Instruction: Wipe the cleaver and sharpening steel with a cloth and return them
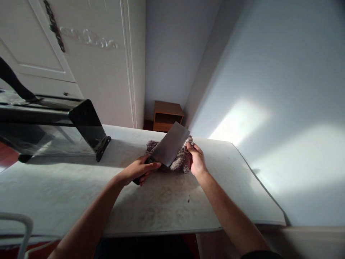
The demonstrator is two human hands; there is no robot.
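My left hand [140,169] is wrapped round the dark handle of a cleaver [172,144], whose broad grey blade points up and to the right. Behind the blade lies a fuzzy grey-brown cloth [181,161] on the pale table [81,194]. My right hand [197,159] grips the cloth's right edge, and the cloth lies against the far side of the blade.
A black stand with a flat black plate [88,127] and a dark bar sits at the table's left rear. A white wall [283,108] runs along the right edge. A small wooden cabinet [167,116] stands on the floor beyond, beside a white door [88,61].
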